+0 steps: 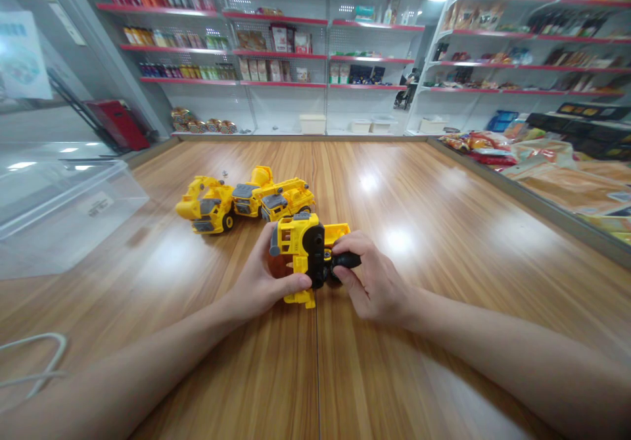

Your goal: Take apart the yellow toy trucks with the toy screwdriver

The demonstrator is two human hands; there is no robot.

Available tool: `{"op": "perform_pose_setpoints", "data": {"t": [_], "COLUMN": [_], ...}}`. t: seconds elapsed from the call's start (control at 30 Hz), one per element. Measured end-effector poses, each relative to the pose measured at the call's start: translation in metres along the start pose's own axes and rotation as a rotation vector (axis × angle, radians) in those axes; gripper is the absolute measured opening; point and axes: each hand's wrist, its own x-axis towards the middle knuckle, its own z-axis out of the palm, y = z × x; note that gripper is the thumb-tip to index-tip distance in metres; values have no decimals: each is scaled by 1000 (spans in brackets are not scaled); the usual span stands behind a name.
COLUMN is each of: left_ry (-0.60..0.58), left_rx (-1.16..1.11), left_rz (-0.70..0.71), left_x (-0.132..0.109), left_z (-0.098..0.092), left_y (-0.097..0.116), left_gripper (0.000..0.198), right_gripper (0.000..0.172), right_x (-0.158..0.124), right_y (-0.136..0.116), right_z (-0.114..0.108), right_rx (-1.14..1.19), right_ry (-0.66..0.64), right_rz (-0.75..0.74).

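My left hand [261, 279] is closed around a yellow toy construction vehicle [299, 246], tipped on its side so that its black underside faces right. The thumb presses its lower edge. Between thumb and fingers, my right hand [377, 279] pinches the black handle of what looks like a small screwdriver [349, 260]. The handle points toward the vehicle's underside; its tip is hard to make out. Just behind the fingers shows a yellow tray-like part [338, 231]; whether it belongs to the held vehicle I cannot tell.
Beyond my left hand stand a yellow toy excavator [210, 206], a toy cement mixer [254, 190] and a toy crane truck [288, 200]. A clear plastic bin [64, 216] is at the left, with a white cable [54, 354] nearer. Packaged goods [566, 170] lie past the table's right edge.
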Motion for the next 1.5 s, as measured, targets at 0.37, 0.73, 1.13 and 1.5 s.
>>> {"op": "perform_pose_setpoints", "data": {"t": [0.37,0.73,1.13,1.5], "left_ry": [11,21,20,16], "left_rx": [-24,-7,23,44], "left_rz": [6,6,12,11], "left_x": [0,0,0,1], "left_z": [-1,0,0,1], "left_y": [-1,0,0,1], "left_gripper": [56,60,60,60], "right_gripper": [38,41,44,52], "right_x": [-3,-1,-2,-2], "right_y": [-2,-2,1,0], "right_z": [2,1,1,1], "right_rx": [34,24,10,-4], "right_ry": [-20,-28,-78,-83], "right_rz": [56,42,78,74]}}
